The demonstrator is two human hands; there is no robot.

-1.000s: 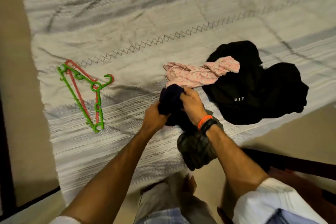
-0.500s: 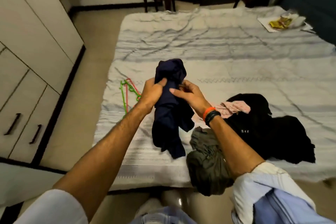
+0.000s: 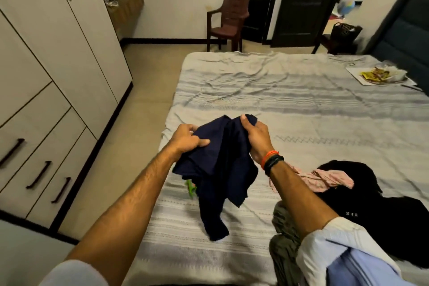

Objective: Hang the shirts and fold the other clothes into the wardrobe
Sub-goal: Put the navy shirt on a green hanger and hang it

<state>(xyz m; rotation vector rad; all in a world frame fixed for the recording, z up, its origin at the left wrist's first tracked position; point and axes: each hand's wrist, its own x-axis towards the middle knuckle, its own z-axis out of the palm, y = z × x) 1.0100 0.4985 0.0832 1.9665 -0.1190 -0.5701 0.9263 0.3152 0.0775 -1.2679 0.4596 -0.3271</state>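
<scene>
Holding a navy garment above the near left part of the bed, a person is standing at its near edge; the left hand is pinching a bunched upper edge between thumb and fingers, the right hand is gripping the opposite upper edge, thumb over the cloth. Hanging limp, the fabric is trailing down until its lowest fold is touching the sheet: soft, light, not slippery by the look of it, best taken at shoulder seams or waistband, though which kind of garment it is cannot be told. Peeking out beneath it is a green hanger. Lying toward the near right edge are a pink garment, a black garment and an olive garment. Standing to the left, doors closed, is the wardrobe.
</scene>
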